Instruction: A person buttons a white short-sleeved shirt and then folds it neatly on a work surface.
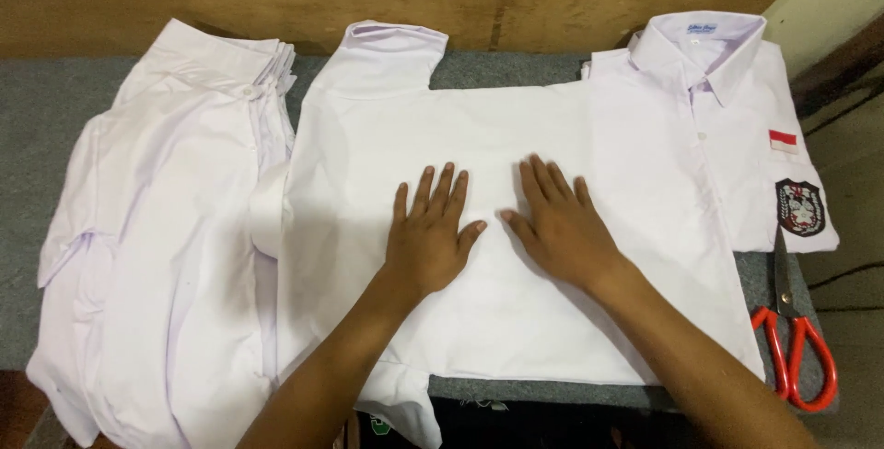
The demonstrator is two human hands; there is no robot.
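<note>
**Both palms flat on a spread white shirt**

The left hand [429, 233] and the right hand [560, 221] lie side by side, thumbs nearly meeting, fingers stretched out and gripping nothing. Both press flat on the middle of a white shirt [497, 311] spread back-up under them, one sleeve reaching away beyond the left hand's fingertips. To the right of the right hand lies a folded shirt [709, 145], collar up, with a red-and-white patch and a dark badge on its pocket. Near the right forearm, red-handled scissors [794, 338] rest on the grey cloth surface [37, 117]. Left of the left hand lies a pile of white shirts [157, 228], probably several stacked, though the count is unclear.
</note>
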